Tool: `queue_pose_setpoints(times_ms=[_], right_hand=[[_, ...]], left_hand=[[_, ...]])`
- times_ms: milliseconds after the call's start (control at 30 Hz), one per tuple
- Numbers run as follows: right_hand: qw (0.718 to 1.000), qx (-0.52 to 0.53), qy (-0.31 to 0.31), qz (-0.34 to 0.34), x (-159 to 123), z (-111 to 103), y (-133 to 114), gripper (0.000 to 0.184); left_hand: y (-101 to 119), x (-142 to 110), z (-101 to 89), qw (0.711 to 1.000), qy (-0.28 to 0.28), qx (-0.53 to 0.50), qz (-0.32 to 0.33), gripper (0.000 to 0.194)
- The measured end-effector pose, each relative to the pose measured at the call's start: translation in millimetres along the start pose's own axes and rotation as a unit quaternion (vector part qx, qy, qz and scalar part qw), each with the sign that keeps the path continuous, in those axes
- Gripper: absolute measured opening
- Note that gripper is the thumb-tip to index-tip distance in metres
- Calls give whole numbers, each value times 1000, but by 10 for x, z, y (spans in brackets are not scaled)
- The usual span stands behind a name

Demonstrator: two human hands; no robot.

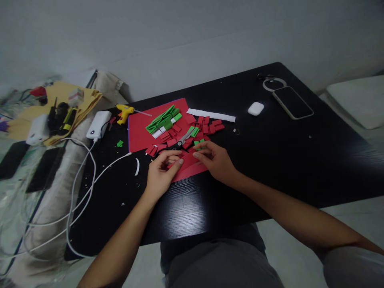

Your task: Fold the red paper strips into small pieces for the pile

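My left hand (163, 171) and my right hand (218, 161) pinch a piece of red paper (188, 161) between thumbs and fingers, near the front of the black table. Below it, more red paper shows at the table surface. Just beyond my fingers lie scissors (185, 138), partly covered, among several small folded red paper pieces (207, 126) and a few green ones. Farther back, a bundle of folded green paper (164, 122) rests on a large red sheet (139, 134).
Left of the sheet are a yellow glue gun (125, 114), a white power bank (99, 125) with a cable (95, 168) and scraps. A white paper strip (213, 115) lies behind the pieces. At right are a white earbud case (255, 108) and a phone (293, 103).
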State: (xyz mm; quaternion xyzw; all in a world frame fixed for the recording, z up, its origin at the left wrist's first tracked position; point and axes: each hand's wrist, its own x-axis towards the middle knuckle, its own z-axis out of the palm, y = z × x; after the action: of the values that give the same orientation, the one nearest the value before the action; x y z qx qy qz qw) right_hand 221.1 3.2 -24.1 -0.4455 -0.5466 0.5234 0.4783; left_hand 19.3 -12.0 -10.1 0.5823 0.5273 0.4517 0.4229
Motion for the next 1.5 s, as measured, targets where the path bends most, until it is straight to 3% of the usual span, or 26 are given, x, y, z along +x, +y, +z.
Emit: queue_pose_setpoints(times_ms=[200,500,833,1067,1500], right_hand=[[997,-64,28,-38,-54,23,7,14],[998,-24,26,-51,-102,59,10,10],[996,-48,46,-53,-115,53,-23,9],[994,-83,45,-60,-115,36,-32,11],[998,-47,14,-43,-141,74,-24,15]], left_hand=[[17,-81,69,994,6,87,66,19],[13,-119,134,994,-9,55,90,25],[-29,-150,204,999,16,-29,20,25],[22,-166,234,999,32,-22,13,25],[30,-154,242,999,28,-24,-3,21]])
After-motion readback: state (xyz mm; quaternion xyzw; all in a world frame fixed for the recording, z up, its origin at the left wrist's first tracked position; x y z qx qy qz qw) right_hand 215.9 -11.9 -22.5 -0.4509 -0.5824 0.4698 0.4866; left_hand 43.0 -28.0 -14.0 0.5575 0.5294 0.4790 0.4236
